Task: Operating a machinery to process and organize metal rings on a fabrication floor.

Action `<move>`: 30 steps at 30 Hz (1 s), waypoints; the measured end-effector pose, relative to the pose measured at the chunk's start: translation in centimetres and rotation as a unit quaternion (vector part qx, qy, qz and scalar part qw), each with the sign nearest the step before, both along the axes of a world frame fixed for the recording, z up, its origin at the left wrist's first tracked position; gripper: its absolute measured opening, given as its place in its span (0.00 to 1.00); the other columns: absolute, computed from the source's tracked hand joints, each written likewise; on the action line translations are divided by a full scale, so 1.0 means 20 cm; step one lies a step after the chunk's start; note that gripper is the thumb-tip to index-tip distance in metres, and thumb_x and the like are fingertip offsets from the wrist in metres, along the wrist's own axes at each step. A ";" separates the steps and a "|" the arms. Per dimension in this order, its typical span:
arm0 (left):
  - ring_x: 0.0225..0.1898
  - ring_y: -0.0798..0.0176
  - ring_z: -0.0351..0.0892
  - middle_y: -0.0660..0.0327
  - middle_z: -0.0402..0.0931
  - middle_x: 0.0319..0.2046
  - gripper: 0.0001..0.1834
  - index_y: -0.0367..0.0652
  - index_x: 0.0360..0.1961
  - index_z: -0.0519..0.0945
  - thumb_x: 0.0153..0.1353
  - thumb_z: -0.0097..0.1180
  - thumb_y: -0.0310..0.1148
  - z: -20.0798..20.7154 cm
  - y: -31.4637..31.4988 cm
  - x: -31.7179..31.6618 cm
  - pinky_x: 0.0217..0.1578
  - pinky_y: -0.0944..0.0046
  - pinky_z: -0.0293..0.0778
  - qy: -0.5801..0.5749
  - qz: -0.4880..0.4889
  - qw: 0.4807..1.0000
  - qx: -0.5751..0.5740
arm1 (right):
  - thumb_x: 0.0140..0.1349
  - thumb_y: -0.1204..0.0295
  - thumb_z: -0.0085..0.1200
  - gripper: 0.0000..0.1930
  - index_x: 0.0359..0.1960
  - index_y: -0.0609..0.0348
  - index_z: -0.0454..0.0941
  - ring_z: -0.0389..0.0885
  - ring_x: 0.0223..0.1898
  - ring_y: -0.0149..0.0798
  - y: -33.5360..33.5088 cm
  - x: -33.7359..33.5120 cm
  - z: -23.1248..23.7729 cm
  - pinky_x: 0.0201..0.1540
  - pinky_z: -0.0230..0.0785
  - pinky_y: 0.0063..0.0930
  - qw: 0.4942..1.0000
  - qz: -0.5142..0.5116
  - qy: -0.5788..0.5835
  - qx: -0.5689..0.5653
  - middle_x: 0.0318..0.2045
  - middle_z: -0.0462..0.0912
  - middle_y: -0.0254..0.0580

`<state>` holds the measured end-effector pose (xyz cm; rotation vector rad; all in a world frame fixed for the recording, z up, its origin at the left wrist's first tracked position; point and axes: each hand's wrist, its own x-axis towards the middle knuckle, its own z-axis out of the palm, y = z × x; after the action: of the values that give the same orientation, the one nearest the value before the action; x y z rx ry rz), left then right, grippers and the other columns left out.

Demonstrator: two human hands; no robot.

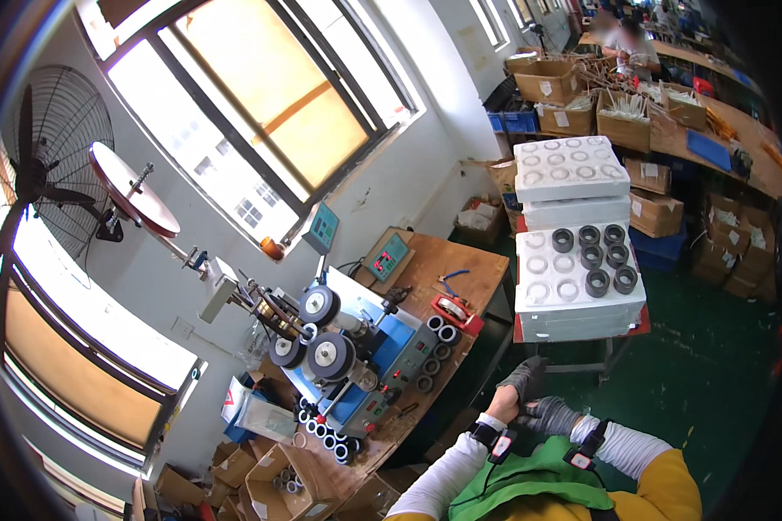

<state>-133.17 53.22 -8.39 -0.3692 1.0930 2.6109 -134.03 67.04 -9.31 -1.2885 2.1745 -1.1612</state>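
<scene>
Left hand (pixel 523 380) and right hand (pixel 553 415) (can't tell if gripping) near foam block's edge (pixel 582 318), green floor (pixel 697 369) rightward

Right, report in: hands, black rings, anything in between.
Left hand and right hand gloved, close together, grip unclear. Black rings atop white foam block, beyond the hands. No obstruction seen between.

Free passage from the right hand (pixel 554 417) at two to three o'clock.
Green floor (pixel 699 369) lies open there; a foam block (pixel 575 319) bearing black rings (pixel 592 263) stands at twelve, left hand (pixel 521 380) at eleven, bench (pixel 478 264) and machine (pixel 330 358) toward ten.
</scene>
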 end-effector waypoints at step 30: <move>0.47 0.65 0.70 0.69 0.69 0.49 0.19 0.67 0.42 0.73 0.48 0.49 0.53 -0.24 0.15 0.17 0.37 0.52 0.66 0.013 -0.386 0.396 -0.833 | 0.54 0.64 0.50 0.12 0.35 0.57 0.76 0.76 0.33 0.39 0.02 -0.06 -0.03 0.40 0.68 0.30 0.977 0.097 -0.189 0.002 0.29 0.78 0.43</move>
<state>-129.75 56.30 -13.17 -0.0315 2.5427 -0.0302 -135.21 67.42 -9.85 -1.1392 1.7363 -1.2075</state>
